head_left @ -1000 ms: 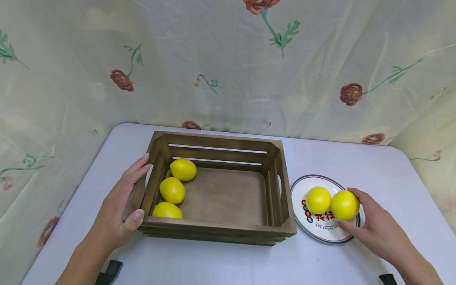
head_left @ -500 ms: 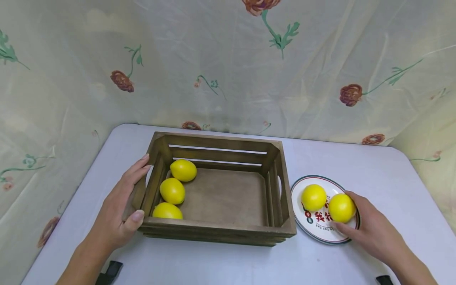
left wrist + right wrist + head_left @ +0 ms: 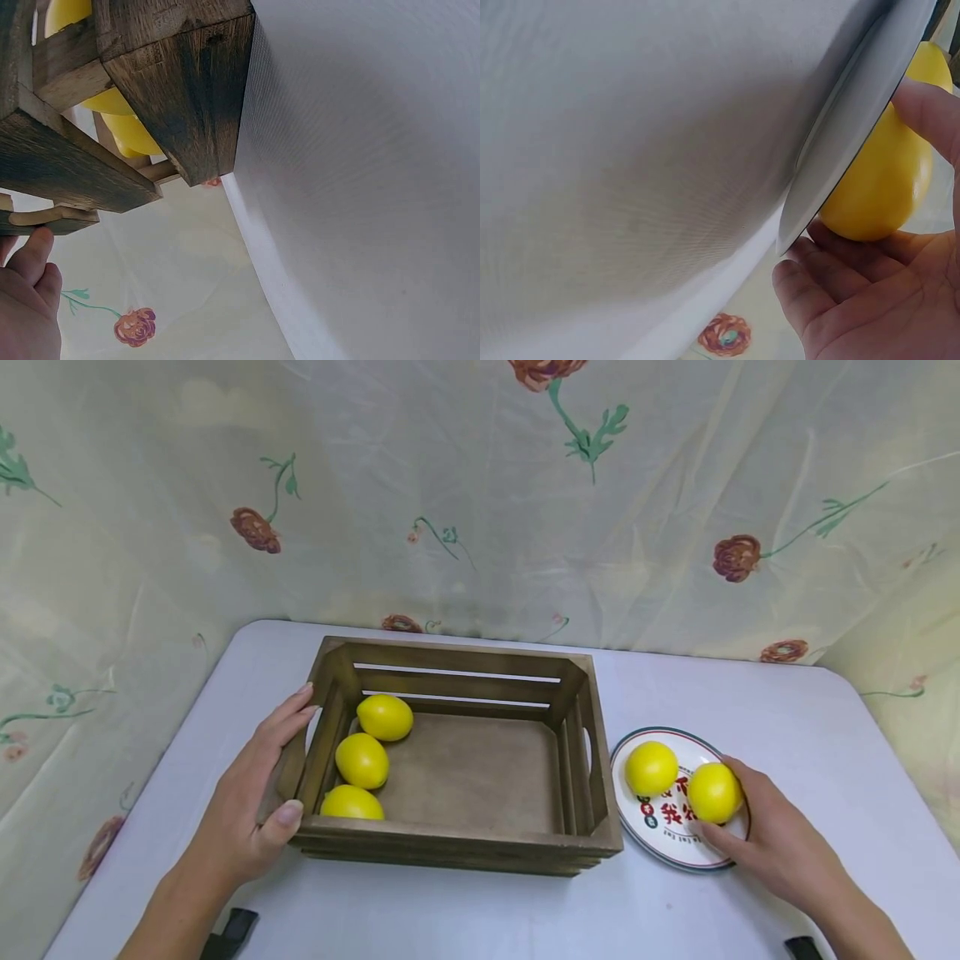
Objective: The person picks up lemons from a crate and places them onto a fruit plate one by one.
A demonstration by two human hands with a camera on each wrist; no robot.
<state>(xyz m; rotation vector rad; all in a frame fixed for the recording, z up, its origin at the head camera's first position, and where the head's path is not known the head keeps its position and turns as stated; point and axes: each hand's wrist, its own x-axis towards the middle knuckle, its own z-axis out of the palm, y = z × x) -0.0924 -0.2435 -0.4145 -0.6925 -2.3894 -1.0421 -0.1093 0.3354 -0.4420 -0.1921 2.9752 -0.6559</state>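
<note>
In the head view, a brown wooden crate (image 3: pixel 487 777) holds three lemons along its left side: a far one (image 3: pixel 385 717), a middle one (image 3: pixel 362 761) and a near one (image 3: pixel 352 802). My left hand (image 3: pixel 251 793) rests along the crate's left wall, fingers stretched out and thumb near the front corner. To the right, a white plate (image 3: pixel 675 853) with red characters carries two more lemons. My right hand (image 3: pixel 783 839) grips the right lemon (image 3: pixel 715 792) between thumb and fingers, low over the plate. The left lemon (image 3: pixel 651 768) lies loose, apart from it.
A white-covered table (image 3: pixel 465 914) bears everything. The plate sits close against the crate's right side. A flowered curtain (image 3: pixel 480 585) hangs behind and on both sides. Dark straps (image 3: pixel 230 933) show at the bottom edge near each forearm.
My right hand has shifted a little left with its lemon. The other lemon on the plate has rolled left and back, opening a gap between the two. My left hand and the crate stay put.
</note>
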